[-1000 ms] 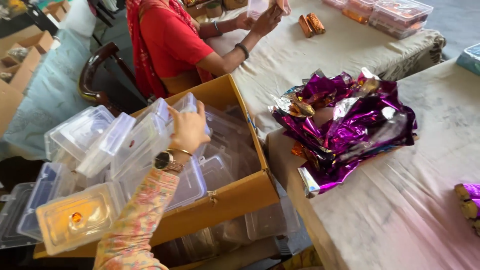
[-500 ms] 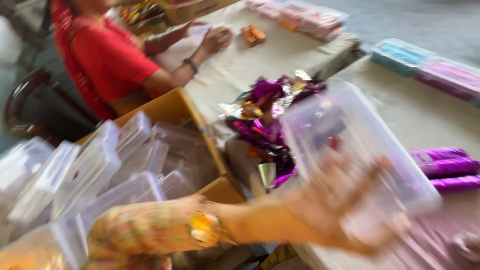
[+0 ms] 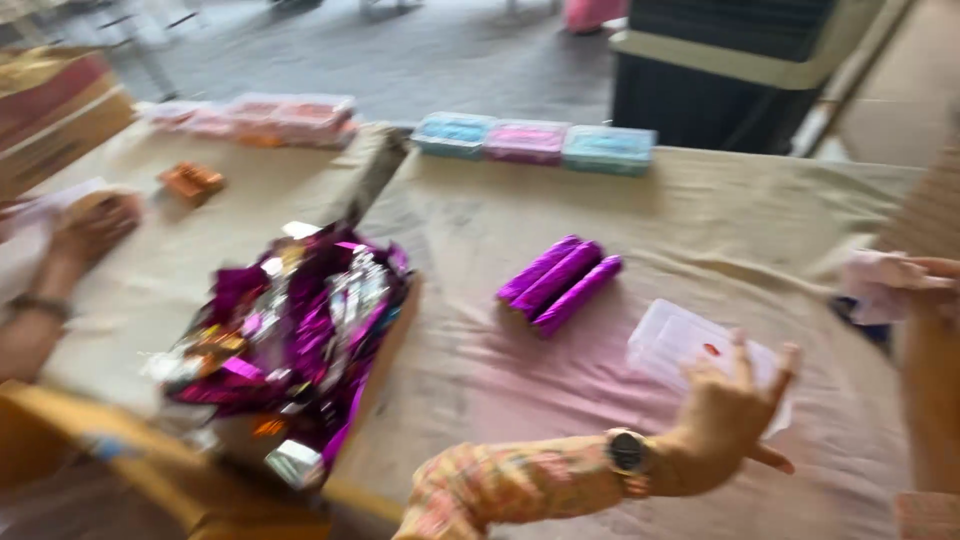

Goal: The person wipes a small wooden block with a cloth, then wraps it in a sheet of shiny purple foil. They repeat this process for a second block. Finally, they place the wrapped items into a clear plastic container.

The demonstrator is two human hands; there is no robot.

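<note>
My left hand (image 3: 725,420) hovers with fingers spread apart just over the near edge of a clear plastic container (image 3: 690,345), which lies flat on the cloth-covered tabletop (image 3: 700,230); motion blur keeps me from telling whether my fingertips touch it. A watch sits on that wrist, below a patterned sleeve. My right hand (image 3: 925,285) is at the frame's right edge, fingers closed on a crumpled pale pink cloth (image 3: 875,285). Just left of the container lie three purple foil rolls (image 3: 560,283), side by side and touching. Further left, a heap of purple and silver foil wrappers (image 3: 295,340) fills a cardboard tray. Along the far edge stands a row of blue and pink lidded boxes (image 3: 535,142). Another person's hand (image 3: 85,235) rests at the far left.
</note>
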